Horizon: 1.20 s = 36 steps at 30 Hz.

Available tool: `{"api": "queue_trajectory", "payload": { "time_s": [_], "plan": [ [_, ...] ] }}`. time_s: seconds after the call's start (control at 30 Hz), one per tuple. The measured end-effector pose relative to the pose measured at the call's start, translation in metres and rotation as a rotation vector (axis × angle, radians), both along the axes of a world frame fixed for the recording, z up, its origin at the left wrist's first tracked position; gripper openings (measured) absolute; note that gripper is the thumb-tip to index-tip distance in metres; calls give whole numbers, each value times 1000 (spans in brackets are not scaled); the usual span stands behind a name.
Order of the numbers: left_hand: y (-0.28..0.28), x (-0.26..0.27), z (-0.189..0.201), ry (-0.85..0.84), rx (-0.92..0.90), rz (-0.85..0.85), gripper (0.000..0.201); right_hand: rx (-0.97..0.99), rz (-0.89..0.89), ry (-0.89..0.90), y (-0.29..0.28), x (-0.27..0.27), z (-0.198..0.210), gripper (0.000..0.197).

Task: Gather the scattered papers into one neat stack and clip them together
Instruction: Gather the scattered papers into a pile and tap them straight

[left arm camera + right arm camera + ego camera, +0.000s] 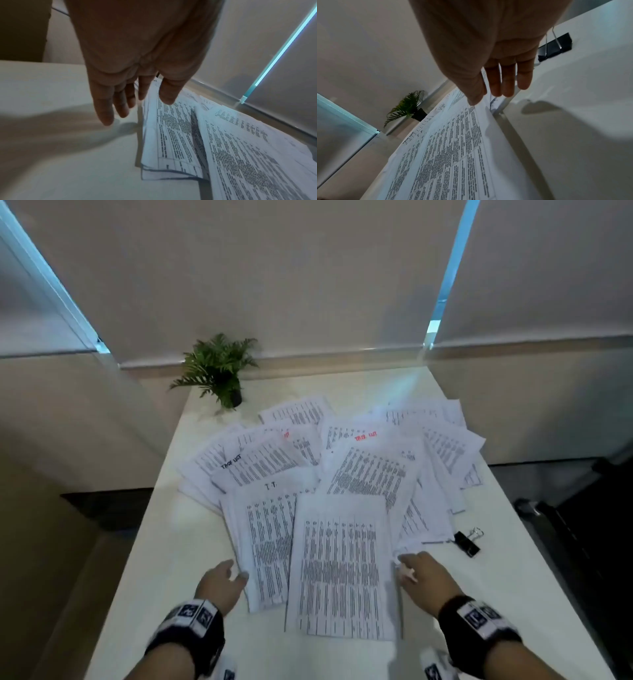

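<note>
2 hands (322,577), 1 clip (467,541), papers (342,570) uncountable

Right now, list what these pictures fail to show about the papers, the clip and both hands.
- Papers: print blurred in every view; sheet count hidden by overlap.
- Binder clip: small in head view; right hand covers part in right wrist view.
- Left hand: fingertip contact with paper unclear.

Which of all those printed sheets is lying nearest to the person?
The sheet between the left hand and right hand. It lies on top, fully uncovered, its bottom edge closest to the table's near side; the other papers fan out behind it.
</note>
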<state>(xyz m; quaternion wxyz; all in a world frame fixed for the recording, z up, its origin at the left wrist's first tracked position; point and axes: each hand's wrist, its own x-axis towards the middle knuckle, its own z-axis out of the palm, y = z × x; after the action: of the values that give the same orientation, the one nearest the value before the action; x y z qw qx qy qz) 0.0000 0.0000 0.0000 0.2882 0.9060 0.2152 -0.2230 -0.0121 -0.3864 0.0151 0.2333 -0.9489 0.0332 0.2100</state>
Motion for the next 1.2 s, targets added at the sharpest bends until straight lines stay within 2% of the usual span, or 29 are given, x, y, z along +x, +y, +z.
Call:
{"api": "queue_trajectory", "payload": {
  "time_s": [0.07, 0.2, 0.3, 0.37, 0.43, 0.47, 0.53, 0.6, 0.67, 0.77, 0.83, 0.93, 0.97, 1.03, 1.07, 1.1, 1.13, 1.2],
  "plan": [
    [-2, 7, -7, 23, -10, 81, 71, 41, -88, 11, 6, 11, -8, 50],
    [-15, 15, -15, 49, -90, 190, 77, 93, -201, 151, 26, 23, -11, 72],
    [-20, 21, -22, -20, -195, 287, 77, 159, -276, 213, 38, 26, -15, 80],
    [-22, 23, -26, -31, -209, 276, 61, 144, -310, 214, 43, 29, -16, 64],
    [-26, 25, -23, -61, -168, 245, 40, 57, -281, 134, 46, 37, -16, 25],
    [-27, 26, -19, -88, -143, 247, 34, 42, -270, 76, 46, 42, -13, 12],
    [-24, 31, -13, -154, -52, 258, 29, 39, -299, -8, 42, 57, -12, 36],
    [-18, 36, -5, -222, 6, 292, 24, 84, -392, -91, 36, 76, -11, 42],
    [-10, 41, 0, -285, -16, 365, 23, 128, -489, -139, 28, 96, -12, 42],
    [-2, 52, 3, -302, -65, 423, 27, 189, -622, -206, 21, 121, -19, 32],
    [0, 63, 2, -283, -106, 464, 24, 209, -712, -169, 20, 133, -22, 14],
    [3, 78, 3, -256, -100, 484, 16, 244, -796, -75, 22, 145, -24, 4],
    [3, 81, 7, -276, -77, 488, 20, 264, -814, -90, 23, 148, -24, 11],
    [7, 84, 14, -352, 0, 517, 32, 372, -874, -153, 25, 152, -23, 51],
    [9, 84, 17, -391, 44, 550, 35, 428, -903, -177, 25, 155, -22, 67],
    [10, 85, 22, -424, 81, 594, 37, 452, -915, -201, 23, 157, -20, 74],
    [13, 85, 25, -444, 91, 657, 38, 393, -912, -210, 20, 160, -18, 73],
    [20, 87, 29, -466, 71, 758, 41, 93, -824, -245, 12, 163, -18, 53]
  ]
}}
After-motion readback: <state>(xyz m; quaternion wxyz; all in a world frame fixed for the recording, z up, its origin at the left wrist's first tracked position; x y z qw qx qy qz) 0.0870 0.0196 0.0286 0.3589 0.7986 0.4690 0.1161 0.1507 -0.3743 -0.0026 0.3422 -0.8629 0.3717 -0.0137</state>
